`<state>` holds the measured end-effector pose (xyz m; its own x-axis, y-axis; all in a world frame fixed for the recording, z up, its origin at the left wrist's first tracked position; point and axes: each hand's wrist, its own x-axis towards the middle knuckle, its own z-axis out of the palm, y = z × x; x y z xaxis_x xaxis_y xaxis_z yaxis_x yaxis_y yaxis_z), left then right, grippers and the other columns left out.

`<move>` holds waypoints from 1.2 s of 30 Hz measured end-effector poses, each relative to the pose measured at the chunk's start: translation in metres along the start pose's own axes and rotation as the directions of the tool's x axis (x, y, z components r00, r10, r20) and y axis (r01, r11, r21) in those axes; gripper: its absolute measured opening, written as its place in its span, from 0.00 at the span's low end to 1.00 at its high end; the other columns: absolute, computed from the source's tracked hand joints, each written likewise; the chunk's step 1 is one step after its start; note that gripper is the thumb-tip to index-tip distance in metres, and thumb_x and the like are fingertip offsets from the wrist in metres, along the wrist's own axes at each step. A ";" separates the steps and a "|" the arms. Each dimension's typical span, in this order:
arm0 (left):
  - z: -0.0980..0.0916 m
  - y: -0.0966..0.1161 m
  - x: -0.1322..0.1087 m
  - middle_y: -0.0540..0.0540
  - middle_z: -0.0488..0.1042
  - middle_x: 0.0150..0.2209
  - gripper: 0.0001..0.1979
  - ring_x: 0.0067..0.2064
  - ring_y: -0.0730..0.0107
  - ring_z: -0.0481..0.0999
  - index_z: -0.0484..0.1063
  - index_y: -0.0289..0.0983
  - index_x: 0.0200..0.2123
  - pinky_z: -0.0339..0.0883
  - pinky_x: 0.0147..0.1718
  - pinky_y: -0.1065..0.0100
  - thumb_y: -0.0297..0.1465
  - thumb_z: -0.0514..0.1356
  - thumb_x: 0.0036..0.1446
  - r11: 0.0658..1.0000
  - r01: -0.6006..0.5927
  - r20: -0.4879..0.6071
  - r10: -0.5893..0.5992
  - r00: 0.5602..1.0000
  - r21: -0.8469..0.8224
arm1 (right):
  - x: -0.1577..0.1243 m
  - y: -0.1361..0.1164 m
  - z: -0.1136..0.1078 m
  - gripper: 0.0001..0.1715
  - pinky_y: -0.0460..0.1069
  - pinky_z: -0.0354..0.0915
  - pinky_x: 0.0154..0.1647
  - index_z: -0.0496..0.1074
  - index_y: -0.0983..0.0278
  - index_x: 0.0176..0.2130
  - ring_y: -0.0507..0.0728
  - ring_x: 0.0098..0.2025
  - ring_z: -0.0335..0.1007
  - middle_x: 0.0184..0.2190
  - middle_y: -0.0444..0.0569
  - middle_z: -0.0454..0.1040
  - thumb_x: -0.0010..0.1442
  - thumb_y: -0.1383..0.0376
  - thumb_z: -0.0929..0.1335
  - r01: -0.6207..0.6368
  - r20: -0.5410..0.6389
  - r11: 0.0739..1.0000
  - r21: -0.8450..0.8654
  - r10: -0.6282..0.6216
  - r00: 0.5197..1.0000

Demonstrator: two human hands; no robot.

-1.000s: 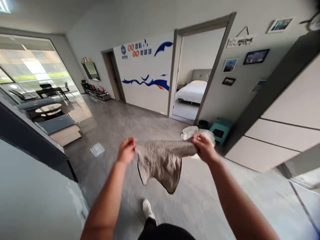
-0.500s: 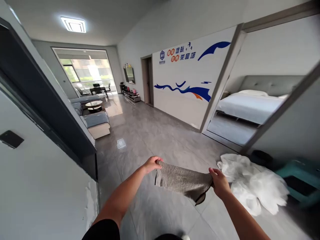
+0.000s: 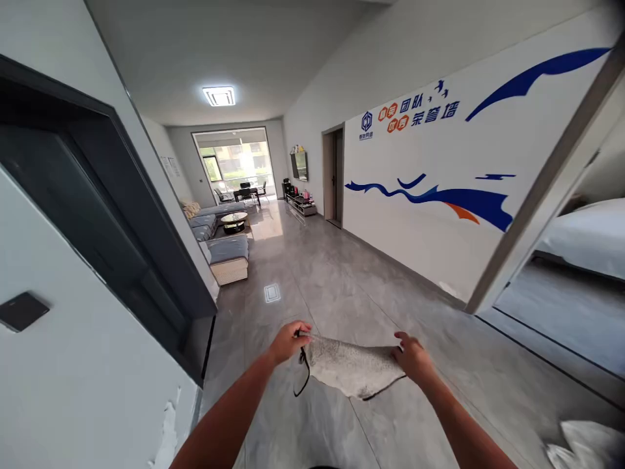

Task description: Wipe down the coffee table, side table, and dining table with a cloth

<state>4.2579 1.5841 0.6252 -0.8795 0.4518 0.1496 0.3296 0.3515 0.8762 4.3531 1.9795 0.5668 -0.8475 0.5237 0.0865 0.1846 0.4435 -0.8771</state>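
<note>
A grey fleecy cloth [image 3: 354, 366] with dark edging hangs between my two hands, above the floor. My left hand [image 3: 287, 343] pinches its left top corner, where a thin dark strip dangles in a curve below the fingers. On the other side, my right hand [image 3: 415, 359] grips the right top corner with its fingers closed. The top edge sags slightly, and the lower edge hangs loose and uneven.
A dark-framed doorway [image 3: 112, 195] is on the left. Ahead are a sofa [image 3: 229, 257], a round table [image 3: 234, 218] and a low cabinet [image 3: 303, 207]. A bed [image 3: 590, 238] shows through the right doorway. White crumpled sheeting [image 3: 588, 446] lies at lower right.
My view has swung right to left, so the bed and white sheeting slide toward the right edge. The cloth has shifted in my hands, and a dark strip now hangs at its left end.
</note>
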 end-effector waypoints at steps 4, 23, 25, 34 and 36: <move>0.031 0.019 0.064 0.52 0.74 0.29 0.15 0.33 0.67 0.71 0.79 0.39 0.41 0.64 0.38 0.65 0.41 0.72 0.55 0.984 0.096 0.049 -0.090 0.995 -0.149 | 0.045 -0.064 0.066 0.36 0.65 0.65 0.72 0.79 0.60 0.59 0.72 0.71 0.69 0.67 0.61 0.75 0.53 0.54 0.77 0.365 0.318 0.927 0.085 -0.372 0.872; 0.025 -0.187 0.399 0.49 0.76 0.33 0.11 0.38 0.66 0.74 0.75 0.36 0.34 0.67 0.41 0.63 0.33 0.73 0.51 0.909 0.074 -0.105 -0.128 0.986 -0.411 | 0.409 -0.232 0.264 0.10 0.51 0.60 0.38 0.67 0.59 0.32 0.56 0.33 0.67 0.28 0.43 0.72 0.65 0.59 0.64 0.517 0.634 0.848 0.117 -0.464 0.619; 0.015 -0.191 0.441 0.45 0.81 0.41 0.17 0.45 0.60 0.78 0.78 0.36 0.43 0.71 0.49 0.59 0.37 0.74 0.53 0.903 -0.018 -0.173 -0.063 0.983 -0.430 | 0.446 -0.250 0.276 0.11 0.51 0.60 0.37 0.67 0.58 0.32 0.56 0.32 0.66 0.28 0.43 0.71 0.66 0.58 0.63 0.529 0.630 0.842 0.106 -0.468 0.620; -0.051 -0.220 0.657 0.43 0.82 0.45 0.12 0.47 0.61 0.82 0.72 0.40 0.46 0.77 0.52 0.58 0.30 0.68 0.59 0.965 -0.186 -0.534 0.059 0.843 -0.187 | 0.665 -0.295 0.353 0.13 0.51 0.62 0.38 0.71 0.59 0.33 0.56 0.33 0.71 0.29 0.44 0.77 0.69 0.58 0.65 0.663 0.607 0.727 0.179 -0.612 0.506; -0.070 -0.235 0.695 0.44 0.82 0.45 0.05 0.47 0.63 0.81 0.71 0.41 0.40 0.76 0.50 0.61 0.29 0.64 0.62 0.975 -0.208 -0.554 0.128 0.823 -0.082 | 0.717 -0.301 0.374 0.12 0.51 0.63 0.39 0.75 0.59 0.38 0.56 0.34 0.73 0.31 0.45 0.79 0.70 0.59 0.65 0.673 0.590 0.701 0.235 -0.653 0.474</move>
<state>3.5450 1.7577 0.5556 -0.8713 -0.0375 0.4893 0.4756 0.1813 0.8608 3.5034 1.9494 0.7165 -0.8159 -0.4712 0.3351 -0.5585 0.4923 -0.6676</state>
